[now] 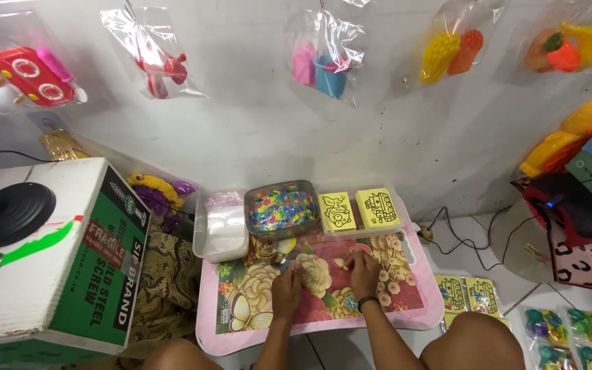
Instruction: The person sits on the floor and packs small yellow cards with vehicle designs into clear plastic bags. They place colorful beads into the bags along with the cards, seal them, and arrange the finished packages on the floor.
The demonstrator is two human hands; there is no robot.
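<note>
While both hands work low in the frame's centre on the floral tabletop (405, 301), the right hand (364, 268) pinches a small pale piece (340, 262), the left hand (286, 291) rests curled, its grip unclear, and the tray of coloured beads (281, 207) looks full.

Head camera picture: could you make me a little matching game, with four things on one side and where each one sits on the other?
Things:
1. cardboard box
2. tub of coloured beads
3. yellow picture cards
4. toy corn in a bag

Places:
A. hanging on the wall, upper right
B. at the back of the pink floral table, right of the beads
C. on the floor at the far left
D. at the back of the table, between the white tub and the cards

Pairs: 1-C, 2-D, 3-B, 4-A
</note>
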